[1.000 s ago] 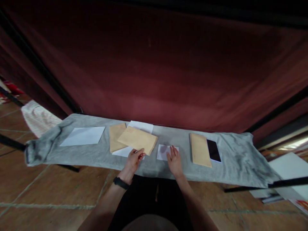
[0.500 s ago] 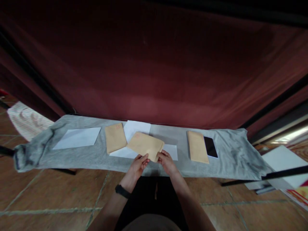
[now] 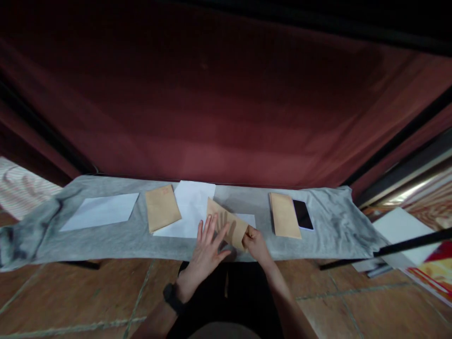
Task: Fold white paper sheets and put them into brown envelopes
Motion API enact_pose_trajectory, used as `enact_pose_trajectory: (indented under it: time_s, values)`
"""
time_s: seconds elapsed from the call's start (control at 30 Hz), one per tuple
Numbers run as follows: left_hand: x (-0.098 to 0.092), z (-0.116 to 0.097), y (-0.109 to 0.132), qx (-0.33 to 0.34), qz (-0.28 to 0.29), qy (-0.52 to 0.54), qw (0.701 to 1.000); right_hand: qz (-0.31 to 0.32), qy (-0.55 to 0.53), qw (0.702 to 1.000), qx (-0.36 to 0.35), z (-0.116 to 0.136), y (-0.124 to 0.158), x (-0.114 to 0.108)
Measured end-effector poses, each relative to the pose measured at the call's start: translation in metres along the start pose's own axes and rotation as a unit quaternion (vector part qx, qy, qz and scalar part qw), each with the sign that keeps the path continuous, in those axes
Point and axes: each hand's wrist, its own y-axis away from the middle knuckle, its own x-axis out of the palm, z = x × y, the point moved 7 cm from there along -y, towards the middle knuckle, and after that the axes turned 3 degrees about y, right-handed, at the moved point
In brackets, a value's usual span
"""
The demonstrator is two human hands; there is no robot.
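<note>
A brown paper envelope [image 3: 222, 217] is tilted up over the cloth in front of me. My right hand [image 3: 254, 242] is closed on its right end, the fingers partly hidden behind the paper. Spread fingers of my left hand [image 3: 209, 245] lie close over the envelope's near left side; whether they touch it I cannot tell. A shadow of that hand falls on the brown paper. White sheets [image 3: 192, 200] lie beneath and behind the envelope. Left of them, another brown envelope [image 3: 162, 207] with a faint red mark overlaps the white paper.
A stack of brown envelopes [image 3: 285, 215] lies to the right, beside a dark-screened phone [image 3: 302, 214]. At the far left is a white sheet [image 3: 100, 211]. Grey cloth [image 3: 123, 242] covers the narrow bench; a dark red fabric wall [image 3: 212, 117] rises behind it.
My left hand has let go of the envelope and spread its fingers over it. The right hand has moved slightly right and down, turning the envelope so its surface tilts.
</note>
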Motion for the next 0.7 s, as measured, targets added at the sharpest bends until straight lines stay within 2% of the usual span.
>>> enact_pose_trajectory:
  time_s: [0.1, 0.2, 0.4, 0.53, 0.7]
  values:
    - [-0.003, -0.015, -0.004, 0.137, 0.050, -0.128, 0.981, 0.109, -0.054, 0.992, 0.027, 0.008, 0.016, 0.011]
    - [0.002, -0.018, -0.001, 0.198, 0.089, -0.159, 0.963, 0.127, -0.075, 0.988, 0.044, 0.013, 0.027, 0.011]
    - [0.005, -0.015, 0.002, 0.189, 0.123, -0.119, 0.967, 0.079, -0.089, 0.991, 0.063, 0.017, 0.036, -0.003]
    - [0.004, -0.021, 0.006, 0.192, 0.150, -0.105, 0.964, 0.100, -0.090, 0.987, 0.089, 0.021, 0.046, -0.006]
    - [-0.002, -0.029, 0.009, 0.212, 0.143, -0.104, 0.961, 0.097, -0.088, 0.987, 0.088, 0.028, 0.052, -0.008]
